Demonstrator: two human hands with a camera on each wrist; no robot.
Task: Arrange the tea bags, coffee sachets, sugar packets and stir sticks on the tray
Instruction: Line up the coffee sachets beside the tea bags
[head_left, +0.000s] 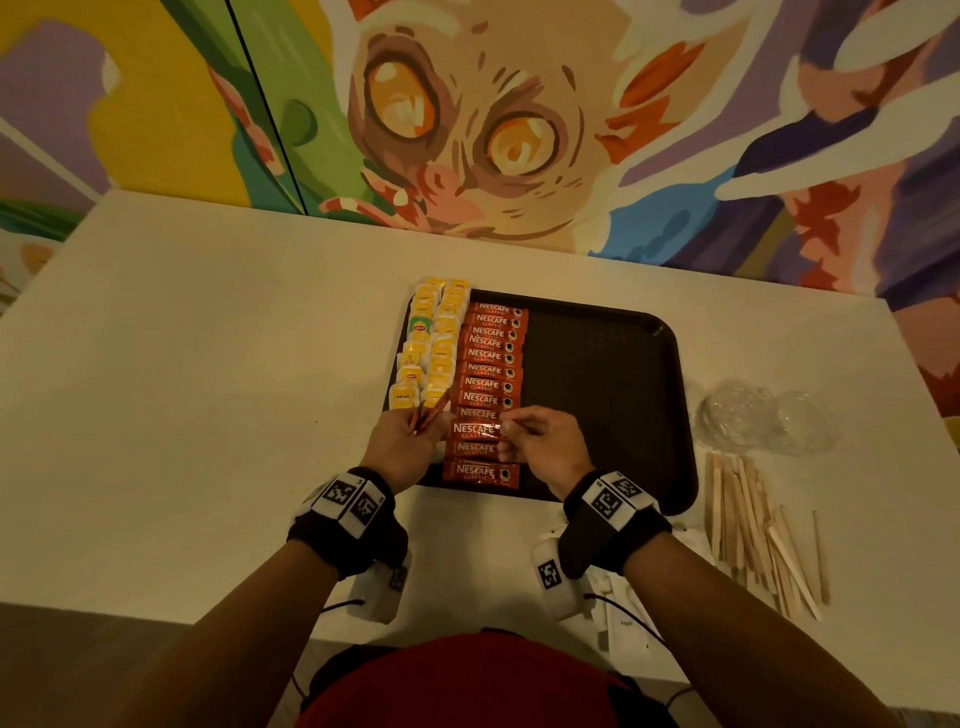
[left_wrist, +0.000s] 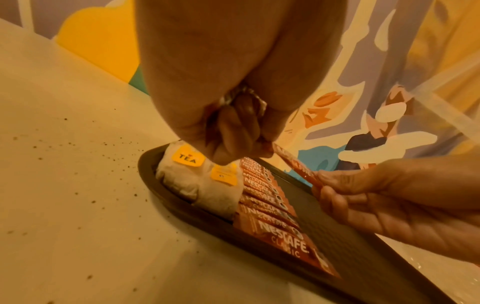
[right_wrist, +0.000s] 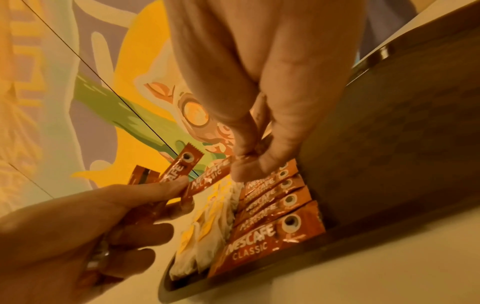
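A dark tray (head_left: 597, 395) carries two columns of yellow-tagged tea bags (head_left: 431, 343) at its left and a column of red Nescafe coffee sachets (head_left: 488, 374) beside them. Over the tray's near left corner my left hand (head_left: 415, 428) grips a small bunch of sachets (right_wrist: 179, 166). My right hand (head_left: 511, 428) pinches the right end of one sachet (right_wrist: 210, 179) between thumb and finger. That sachet's other end still lies under my left thumb (right_wrist: 168, 189). It hangs a little above the laid column (left_wrist: 272, 207). The tray's right half is bare.
Wooden stir sticks (head_left: 753, 535) lie in a loose heap on the white table (head_left: 208, 389), right of the tray. Crumpled clear plastic (head_left: 763, 421) sits behind them. White packets (head_left: 623, 623) show under my right wrist. Dark specks (left_wrist: 78, 144) dot the table left of the tray.
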